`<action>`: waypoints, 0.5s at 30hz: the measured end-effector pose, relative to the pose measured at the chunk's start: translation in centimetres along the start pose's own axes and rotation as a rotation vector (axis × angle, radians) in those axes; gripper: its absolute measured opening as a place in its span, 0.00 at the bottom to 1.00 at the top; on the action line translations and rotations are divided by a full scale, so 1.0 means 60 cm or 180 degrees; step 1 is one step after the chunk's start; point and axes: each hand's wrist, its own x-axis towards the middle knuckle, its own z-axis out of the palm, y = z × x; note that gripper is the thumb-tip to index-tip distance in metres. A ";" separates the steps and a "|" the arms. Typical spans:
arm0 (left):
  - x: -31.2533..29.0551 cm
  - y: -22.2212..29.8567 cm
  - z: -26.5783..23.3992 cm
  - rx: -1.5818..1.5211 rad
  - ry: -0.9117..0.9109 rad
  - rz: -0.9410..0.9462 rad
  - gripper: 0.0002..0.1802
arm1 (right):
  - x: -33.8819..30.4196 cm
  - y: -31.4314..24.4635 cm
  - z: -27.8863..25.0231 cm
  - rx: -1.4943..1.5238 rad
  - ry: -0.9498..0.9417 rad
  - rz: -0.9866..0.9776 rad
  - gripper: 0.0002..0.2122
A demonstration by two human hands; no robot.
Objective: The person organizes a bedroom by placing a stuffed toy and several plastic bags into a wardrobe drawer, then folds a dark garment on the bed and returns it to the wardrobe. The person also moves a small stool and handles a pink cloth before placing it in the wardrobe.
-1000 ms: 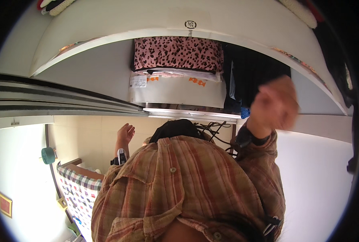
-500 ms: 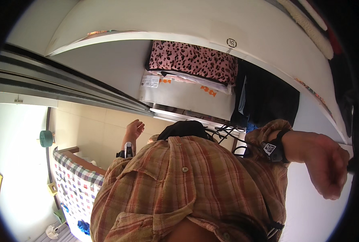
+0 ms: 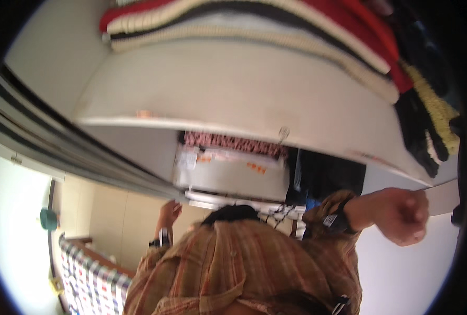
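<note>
My right hand [image 3: 400, 216] is raised at the right beside the wardrobe's white side, its fingers loosely curled in; I see nothing in them, though motion blurs it. It is nearest the hanging dark sleeve [image 3: 421, 134] of the upper stack. Lower down at the left, my left hand [image 3: 171, 211] hangs by my side near the sliding door frame [image 3: 102, 139], small in view, fingers half bent and apart from everything. On the upper shelf [image 3: 233, 89] lie folded knitted sweaters [image 3: 244, 34] in cream, dark grey and red.
Below the shelf are folded pink leopard-print cloth [image 3: 233, 144], a white box [image 3: 228, 176] with orange marks and a black garment [image 3: 328, 176]. A yellow knit [image 3: 435, 105] hangs at the far right. Behind me stands a bed with a checked cover [image 3: 94, 275]; a green stool [image 3: 48, 219] is at the left.
My view has tilted up, bringing the sweater stack into sight and sinking the lower compartment. The right hand has shifted a little inward to the left, its fingers still curled.
</note>
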 end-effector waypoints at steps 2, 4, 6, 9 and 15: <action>-0.021 0.065 0.054 0.1464 -0.0487 0.0645 0.17 | -0.005 0.000 0.011 0.0251 0.0248 0.0193 0.13; -0.056 0.149 0.121 0.1585 -0.0704 0.0799 0.25 | -0.007 0.003 0.018 -0.0161 0.0169 0.0032 0.12; -0.117 0.227 0.177 0.0557 -0.1151 0.0823 0.23 | -0.007 0.002 0.020 -0.0283 0.0111 0.0069 0.12; -0.217 0.334 0.240 0.0944 -0.1958 0.1480 0.21 | -0.009 0.002 0.019 -0.0145 0.0044 0.0253 0.11; -0.391 0.456 0.323 0.0665 -0.3613 0.2219 0.18 | -0.012 0.025 0.028 -0.0447 -0.0556 0.0910 0.09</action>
